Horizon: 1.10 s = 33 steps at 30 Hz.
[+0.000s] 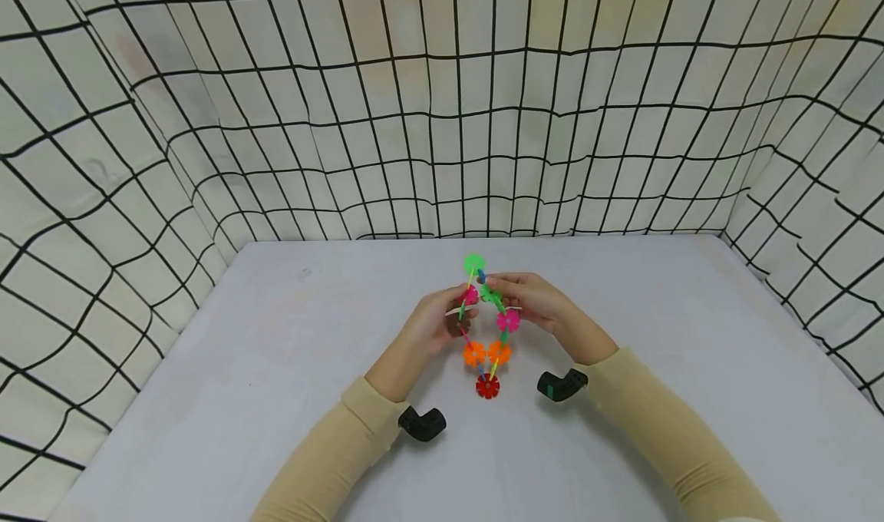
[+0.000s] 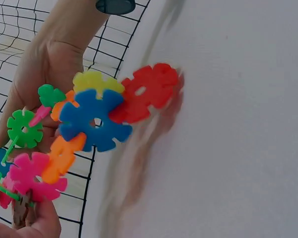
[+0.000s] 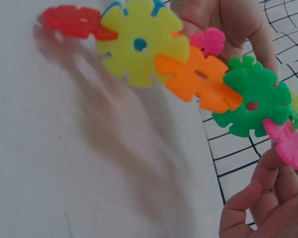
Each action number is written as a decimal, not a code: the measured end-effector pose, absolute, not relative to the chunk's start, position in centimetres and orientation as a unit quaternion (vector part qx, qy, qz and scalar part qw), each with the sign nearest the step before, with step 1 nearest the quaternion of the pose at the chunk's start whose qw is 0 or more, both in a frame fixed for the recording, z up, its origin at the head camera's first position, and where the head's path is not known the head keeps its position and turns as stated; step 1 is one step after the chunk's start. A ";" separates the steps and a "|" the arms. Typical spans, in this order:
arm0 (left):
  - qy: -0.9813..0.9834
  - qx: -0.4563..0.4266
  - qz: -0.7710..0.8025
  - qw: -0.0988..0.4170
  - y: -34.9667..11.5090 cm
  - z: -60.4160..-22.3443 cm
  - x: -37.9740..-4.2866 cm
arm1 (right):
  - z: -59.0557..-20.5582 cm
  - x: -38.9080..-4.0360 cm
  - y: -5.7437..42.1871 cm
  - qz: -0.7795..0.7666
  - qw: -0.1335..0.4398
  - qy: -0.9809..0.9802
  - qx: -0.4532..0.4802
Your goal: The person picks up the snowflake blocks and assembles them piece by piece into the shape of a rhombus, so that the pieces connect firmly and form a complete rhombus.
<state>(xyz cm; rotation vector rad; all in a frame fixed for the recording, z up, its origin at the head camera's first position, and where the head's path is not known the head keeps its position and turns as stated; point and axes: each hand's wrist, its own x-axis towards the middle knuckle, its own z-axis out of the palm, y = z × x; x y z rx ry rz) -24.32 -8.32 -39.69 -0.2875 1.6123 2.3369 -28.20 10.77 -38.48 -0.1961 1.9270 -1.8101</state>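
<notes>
A chain of interlocking flower-shaped plastic discs forms a loop held up between both hands above the table. My left hand grips the left side of the loop, its fingers at a brown disc and a pink disc. My right hand pinches the upper right side, near a small blue disc and a green disc. A red disc forms the loop's lower end, and a bright green disc its top. In the right wrist view a yellow disc and an orange disc join on.
A white table spreads under the hands. White walls with a black grid rise behind it and on both sides. Black curved brackets stick out at the cuffs of the beige sleeves.
</notes>
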 end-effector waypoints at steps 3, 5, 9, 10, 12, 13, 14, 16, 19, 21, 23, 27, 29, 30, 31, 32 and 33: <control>0.580 -0.071 0.798 0.147 -8.6 -39.8 -24.5 | -38.5 -28.2 10.8 -0.662 0.244 0.706 -0.067; 0.591 -0.049 0.791 0.152 -8.8 -39.8 -24.7 | -38.6 -28.2 10.8 -0.662 0.246 0.706 -0.062; 0.614 0.002 0.774 0.154 -9.3 -39.8 -24.8 | -38.8 -28.2 10.7 -0.665 0.251 0.702 -0.050; 0.619 0.014 0.770 0.155 -9.4 -39.8 -24.9 | -38.9 -28.2 10.8 -0.666 0.252 0.701 -0.050; 0.630 0.031 0.760 0.159 -9.5 -39.6 -24.9 | -39.0 -28.2 10.7 -0.669 0.254 0.698 -0.046; 0.634 0.035 0.755 0.162 -9.6 -39.6 -24.9 | -38.9 -28.2 10.7 -0.670 0.254 0.696 -0.044; 0.636 0.039 0.752 0.166 -9.6 -39.5 -25.0 | -38.9 -28.2 10.7 -0.671 0.255 0.695 -0.043; 0.643 0.042 0.746 0.170 -9.6 -39.4 -25.0 | -38.9 -28.2 10.7 -0.670 0.254 0.697 -0.041; 0.646 0.039 0.743 0.170 -9.5 -39.3 -25.1 | -38.9 -28.3 10.7 -0.669 0.253 0.698 -0.037; 0.646 0.038 0.743 0.170 -9.5 -39.3 -25.1 | -39.0 -28.3 10.6 -0.671 0.251 0.697 -0.036; 0.641 0.036 0.746 0.174 -9.5 -39.3 -25.1 | -39.2 -28.3 10.6 -0.675 0.250 0.693 -0.037; 0.638 0.031 0.748 0.180 -9.3 -39.3 -25.1 | -39.6 -28.1 10.5 -0.683 0.246 0.686 -0.036; 0.639 0.026 0.747 0.181 -9.2 -39.3 -25.1 | -39.7 -28.0 10.4 -0.687 0.243 0.684 -0.035; 0.640 0.023 0.747 0.181 -9.2 -39.2 -25.0 | -39.8 -27.9 10.4 -0.689 0.241 0.683 -0.034; 0.640 0.020 0.746 0.180 -9.1 -39.1 -25.0 | -39.8 -27.9 10.4 -0.691 0.238 0.682 -0.033; 0.641 0.018 0.746 0.179 -9.1 -39.0 -25.0 | -39.7 -27.8 10.4 -0.691 0.234 0.683 -0.032; 0.642 0.016 0.746 0.178 -9.1 -38.9 -24.9 | -39.7 -27.7 10.4 -0.692 0.230 0.684 -0.030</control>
